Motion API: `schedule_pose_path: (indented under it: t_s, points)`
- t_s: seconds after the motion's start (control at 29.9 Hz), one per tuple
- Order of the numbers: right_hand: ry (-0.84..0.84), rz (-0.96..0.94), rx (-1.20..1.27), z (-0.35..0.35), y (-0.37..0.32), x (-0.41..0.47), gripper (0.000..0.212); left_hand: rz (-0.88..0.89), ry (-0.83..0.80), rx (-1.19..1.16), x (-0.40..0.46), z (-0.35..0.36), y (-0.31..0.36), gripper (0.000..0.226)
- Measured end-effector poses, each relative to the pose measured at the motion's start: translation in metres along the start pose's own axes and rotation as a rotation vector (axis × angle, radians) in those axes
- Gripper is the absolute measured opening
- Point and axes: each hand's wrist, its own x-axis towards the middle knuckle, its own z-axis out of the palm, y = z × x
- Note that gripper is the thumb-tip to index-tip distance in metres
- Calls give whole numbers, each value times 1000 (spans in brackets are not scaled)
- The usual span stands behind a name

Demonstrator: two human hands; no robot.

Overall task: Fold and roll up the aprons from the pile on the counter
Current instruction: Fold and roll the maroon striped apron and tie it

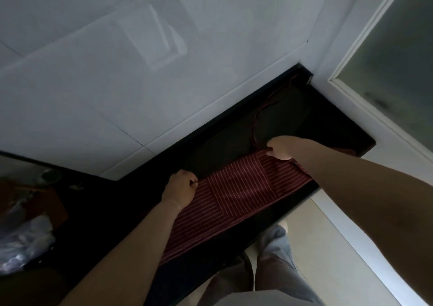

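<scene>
A dark red apron with thin white stripes (pixel 236 195) lies spread along the black counter (pixel 210 146), its patch pocket facing up. My left hand (pixel 179 191) pinches the apron's far edge at its left end. My right hand (pixel 283 147) grips the same far edge at the right end. A thin red apron strap (pixel 264 109) trails away over the counter toward the far corner. The apron's near part hangs toward the counter's front edge.
A white tiled wall (pixel 140 71) runs behind the counter, and a white-framed door (pixel 386 59) stands at the right. Crumpled pale plastic (pixel 25 242) and dim clutter sit at the far left. My legs and the light floor (pixel 316 223) are below the counter edge.
</scene>
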Motion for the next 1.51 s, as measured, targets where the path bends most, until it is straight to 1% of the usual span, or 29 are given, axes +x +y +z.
schedule_pose_path:
  t_s: [0.1,0.23,0.37,0.4,0.47,0.54,0.6,0.64,0.7,0.74,0.77,0.8,0.84,0.9,0.97,1.0,1.04,1.07,1.1,1.14,1.21,1.24,1.27,1.31,1.34,1.37,1.41,1.47,1.51]
  points:
    - [33,-8,-7,4,1,7,47,-13,100,35,2,9,-1,18]
    - [38,-16,-18,1,3,14,45,-29,96,24,6,17,1,20]
    - [51,-56,-57,-1,-2,15,43,-29,149,86,-3,28,9,44]
    - [54,-59,-67,-1,-4,16,44,4,182,127,-6,32,12,51]
    - [64,-56,-87,2,-9,17,45,162,197,228,-12,40,22,64]
    - [100,-52,-95,6,-14,17,47,370,103,345,-11,48,36,74]
    - [178,-38,-72,14,-21,15,47,500,-20,455,-6,57,55,77]
    - [255,-39,-63,21,-23,11,46,525,-59,481,-4,63,66,76]
    - [435,-73,-49,37,-29,5,40,500,-126,487,0,72,86,72]
    - [483,-90,-24,45,-30,2,37,464,-169,483,1,76,94,73]
    - [491,-101,8,51,-30,-1,36,421,-205,481,3,80,101,75]
    - [457,-101,38,56,-27,-4,39,380,-230,490,4,83,105,78]
    - [376,-95,51,57,-23,-5,45,342,-242,507,5,84,105,81]
    - [128,-29,70,46,-1,-12,55,318,-246,539,7,86,105,85]
    - [-173,86,70,21,30,-19,51,315,-268,542,7,87,106,86]
    - [-292,148,31,6,45,-23,47,309,-283,542,8,86,107,87]
    - [-355,206,-34,-10,57,-27,43,300,-296,543,8,86,109,88]
    - [-344,252,-105,-25,68,-28,40,290,-305,542,9,85,110,89]
    - [-267,299,-166,-38,77,-32,36,282,-310,545,10,84,113,90]
    - [-116,348,-209,-49,84,-33,32,276,-312,547,11,84,113,91]
    - [343,433,-274,-63,102,-35,29,272,-314,554,11,84,115,93]
    - [570,464,-267,-66,110,-39,34,269,-312,557,11,84,117,94]
    - [773,481,-222,-67,117,-43,44,268,-307,562,11,83,120,95]
    - [929,478,-131,-65,120,-46,52,261,-299,560,10,82,120,96]
    - [1029,464,4,-59,120,-49,55,252,-290,554,10,81,124,98]
    - [1061,440,159,-50,114,-52,52,241,-284,545,10,80,128,101]
    - [1042,402,311,-37,104,-53,44,223,-277,532,11,78,133,106]
    - [893,299,557,2,72,-54,28,175,-272,517,13,74,141,116]
    - [811,293,655,24,57,-56,28,148,-279,519,15,73,146,120]
